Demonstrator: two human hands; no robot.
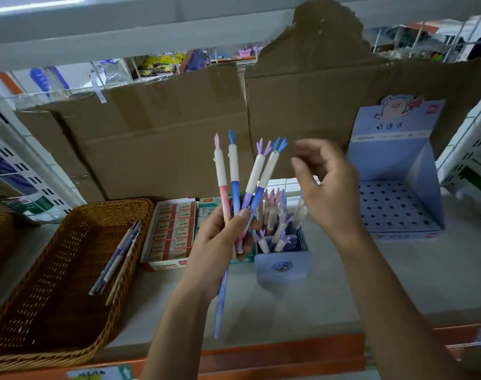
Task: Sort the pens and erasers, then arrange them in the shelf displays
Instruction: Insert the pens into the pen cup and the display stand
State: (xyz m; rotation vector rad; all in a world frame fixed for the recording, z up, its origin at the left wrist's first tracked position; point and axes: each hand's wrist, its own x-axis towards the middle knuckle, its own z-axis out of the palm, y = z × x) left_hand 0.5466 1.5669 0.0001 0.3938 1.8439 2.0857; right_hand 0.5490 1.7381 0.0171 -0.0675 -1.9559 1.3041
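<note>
Far to the left, a brown woven basket (41,297) sits on the gray shelf (302,303). A few loose pens (115,259) lie inside it, leaning against its right wall. Just beside the basket is an open box of erasers (173,231), packed in neat rows with red and white wrappers. A greenish box (209,207) stands next to it, partly hidden by the person's hand.

The left hand (217,242) is held up over the shelf. Its fingers and thumb are wrapped tight around a bunch of pens (233,171). Four of them fan out upward, with white caps and little pink, blue and purple spiky tops. One pale blue pen end sticks out below the hand.

Behind and to the right of that hand, a small blue pen box (284,267) stands on the shelf. More pens of the same kind (275,215) stand inside it, tops up.

The right hand (329,193) is up in the air near the fanned pen tops, not touching them. Its fingers are loosely bent, the thumb and first finger are apart, and it holds nothing.

Farther right is a blue display stand (395,204) with a floor full of little holes and a cartoon pig on top. Big sheets of brown cardboard (165,138) stand behind everything.
</note>
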